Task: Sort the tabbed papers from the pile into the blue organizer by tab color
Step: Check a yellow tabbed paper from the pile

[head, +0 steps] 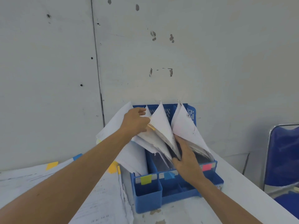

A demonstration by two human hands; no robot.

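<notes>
The organizer (148, 198) stands on the table (242, 188) with the wall (161, 54) behind it, sheets (161, 125) in its slots, the pile (100, 199) to its left, a chair (284, 151) to its right, my left hand (135, 122) pinching sheets over its left side, and my right hand (186, 157) tucked between sheets nearer its right.

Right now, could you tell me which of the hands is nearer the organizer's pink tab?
Right. The right hand presses papers just left of the pink tab; the left hand grips papers farther up-left.
</notes>
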